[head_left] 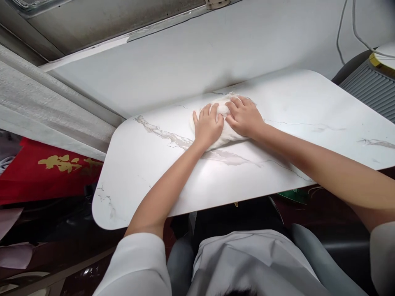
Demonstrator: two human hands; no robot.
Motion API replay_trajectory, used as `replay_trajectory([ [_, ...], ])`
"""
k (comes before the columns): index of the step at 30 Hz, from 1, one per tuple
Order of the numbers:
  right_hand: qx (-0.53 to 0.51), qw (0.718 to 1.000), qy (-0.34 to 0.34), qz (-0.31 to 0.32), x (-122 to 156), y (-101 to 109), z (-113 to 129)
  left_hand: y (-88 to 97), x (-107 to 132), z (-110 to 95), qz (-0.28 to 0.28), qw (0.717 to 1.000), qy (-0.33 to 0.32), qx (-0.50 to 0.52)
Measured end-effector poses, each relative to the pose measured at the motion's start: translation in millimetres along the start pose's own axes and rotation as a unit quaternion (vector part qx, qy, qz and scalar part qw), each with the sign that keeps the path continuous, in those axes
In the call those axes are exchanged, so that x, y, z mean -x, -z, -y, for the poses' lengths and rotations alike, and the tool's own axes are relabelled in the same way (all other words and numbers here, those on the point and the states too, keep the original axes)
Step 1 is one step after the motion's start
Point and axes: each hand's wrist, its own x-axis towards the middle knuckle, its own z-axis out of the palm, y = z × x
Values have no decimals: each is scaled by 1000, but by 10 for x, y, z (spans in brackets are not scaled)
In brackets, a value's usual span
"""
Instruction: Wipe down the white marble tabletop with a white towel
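Both bare hands are on a soft, white, crumpled bundle, which lies on a marble-patterned white table near the middle of the frame, slightly above centre. The bundle's material cannot be determined.

The left hand lies palm down on the left part of the bundle, its fingers spread and pointing toward the top of the frame. The right hand lies palm down on the right part, its fingers slightly spread and pointing toward the upper left. The two thumbs are near each other, with white material visible between the hands. Whether the fingertips grip any of it cannot be told.

A pale wall panel stands behind the table. Red material with gold markings is at the left edge; a ribbed grey object is at the right edge.
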Motion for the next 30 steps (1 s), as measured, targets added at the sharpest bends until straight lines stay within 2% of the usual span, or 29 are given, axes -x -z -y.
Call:
replay_trajectory([
  [2, -5, 1000, -6, -17, -183, -58, -72, -38, -207, 41, -4, 1000, 0, 3],
  [7, -16, 999, -33, -11, -538, -145, -202, -119, -603, 117, -15, 1000, 9, 0],
  [15, -1, 998, -50, -39, -924, -284, -357, -202, -988, 187, -27, 1000, 12, -7],
  [22, 1, 997, -49, -52, -1064, -319, -448, -243, -1111, 202, -42, 999, 26, 1],
  [30, 12, 998, -48, -32, -970, -248, -406, -227, -1017, 163, -46, 998, 26, -13],
])
